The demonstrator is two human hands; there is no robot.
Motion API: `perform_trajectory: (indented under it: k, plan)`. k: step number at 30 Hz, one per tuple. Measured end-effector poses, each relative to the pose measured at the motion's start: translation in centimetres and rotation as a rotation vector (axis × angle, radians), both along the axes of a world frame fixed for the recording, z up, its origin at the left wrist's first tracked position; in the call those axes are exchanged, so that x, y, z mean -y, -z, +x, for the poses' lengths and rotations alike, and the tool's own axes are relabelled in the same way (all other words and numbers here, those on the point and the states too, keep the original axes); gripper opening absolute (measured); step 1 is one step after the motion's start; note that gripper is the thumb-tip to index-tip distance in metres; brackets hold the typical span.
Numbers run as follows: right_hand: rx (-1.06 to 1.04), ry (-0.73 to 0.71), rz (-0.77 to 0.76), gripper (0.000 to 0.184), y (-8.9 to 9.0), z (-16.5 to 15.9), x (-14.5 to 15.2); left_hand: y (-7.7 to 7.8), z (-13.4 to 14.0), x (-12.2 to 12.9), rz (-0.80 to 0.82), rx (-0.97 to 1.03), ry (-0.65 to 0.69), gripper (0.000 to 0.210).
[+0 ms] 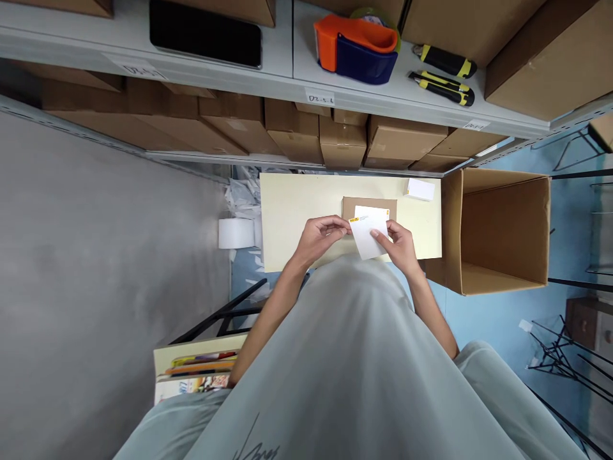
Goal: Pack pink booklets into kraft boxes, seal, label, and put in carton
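In the head view, my right hand [400, 245] pinches a white label sheet [370, 240] with its thumb on top. A small yellow-orange mark and fine print run along the sheet's upper edge. My left hand [325, 236] has thumb and fingers drawn together at the sheet's upper left corner. Behind it shows part of a second white sheet [371, 211]; whether that one is held or lies on the box is unclear. A flat brown cardboard box [348, 204] rests on the cream table [301, 198] just beyond my hands.
A small white box [420, 189] stands at the table's far right. To the right is a large open carton [502, 230]; at left, a white roll [236, 233]. The shelf above bears a phone [205, 35], a tape dispenser [357, 48] and two box cutters [443, 87].
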State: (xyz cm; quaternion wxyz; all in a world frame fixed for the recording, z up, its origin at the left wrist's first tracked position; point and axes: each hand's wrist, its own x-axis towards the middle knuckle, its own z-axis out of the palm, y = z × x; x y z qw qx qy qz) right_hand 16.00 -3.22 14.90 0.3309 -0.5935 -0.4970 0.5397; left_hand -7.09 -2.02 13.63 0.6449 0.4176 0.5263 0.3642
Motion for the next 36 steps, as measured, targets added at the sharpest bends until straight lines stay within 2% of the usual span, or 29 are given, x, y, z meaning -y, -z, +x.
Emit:
perform_trajectory:
  k: [5,14,23,29,36]
  plan:
    - [-0.024,0.002,0.006,0.044,0.7,0.9,-0.4,0.0,0.9,-0.2,0.002,-0.010,-0.030,0.030]
    - [-0.075,0.002,-0.028,0.053,0.8,2.4,-1.4,0.4,2.5,-0.7,0.025,0.031,-0.066,0.021]
    - [-0.109,-0.017,-0.012,0.052,1.3,3.5,-1.7,0.2,3.8,-0.6,-0.021,0.052,-0.134,0.030]
    - [-0.114,-0.024,-0.024,0.051,1.3,3.8,-1.7,0.6,4.1,-0.4,-0.003,0.055,-0.122,0.020]
    - [-0.105,-0.038,-0.034,0.051,1.1,3.8,-1.5,0.7,4.2,0.0,0.013,0.048,-0.105,0.019]
